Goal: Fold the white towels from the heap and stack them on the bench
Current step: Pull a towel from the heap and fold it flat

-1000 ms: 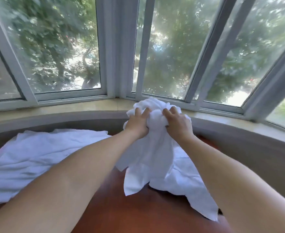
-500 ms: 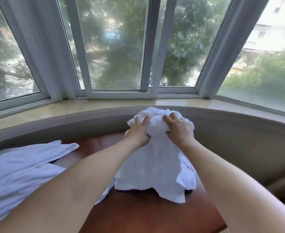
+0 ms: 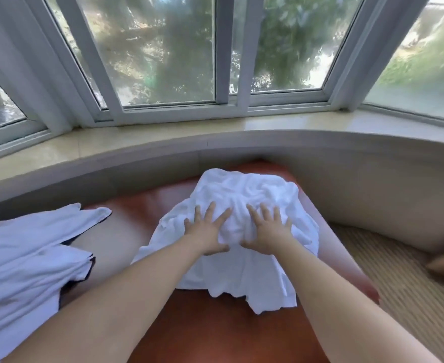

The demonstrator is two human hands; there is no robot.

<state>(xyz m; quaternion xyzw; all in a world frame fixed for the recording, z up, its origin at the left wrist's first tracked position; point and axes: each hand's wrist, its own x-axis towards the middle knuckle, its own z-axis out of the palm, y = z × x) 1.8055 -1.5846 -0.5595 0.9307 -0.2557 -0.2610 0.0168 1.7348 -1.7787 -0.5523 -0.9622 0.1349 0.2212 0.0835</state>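
**Both palms flat on a rumpled towel**

Head view: a glossy reddish-brown leather bench (image 3: 194, 328) curves beneath a white-framed bay window (image 3: 226, 100) and pale stone sill (image 3: 163, 134). A crumpled white cloth towel (image 3: 244, 195) lies mid-bench, near the right edge. Left hand (image 3: 206, 233) and right hand (image 3: 269, 231) press it, fingers spread straight. More white towels (image 3: 24, 258) lie heaped at left.

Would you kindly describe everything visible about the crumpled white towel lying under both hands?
The crumpled white towel is soft, wrinkled cloth, spread unevenly and not yet folded neatly. It lies on the reddish-brown bench seat, bunched toward the window end, its ragged near edge hanging in uneven flaps. The left hand and right hand press flat on its middle, fingers spread. It lies apart from the other white cloth on the left.
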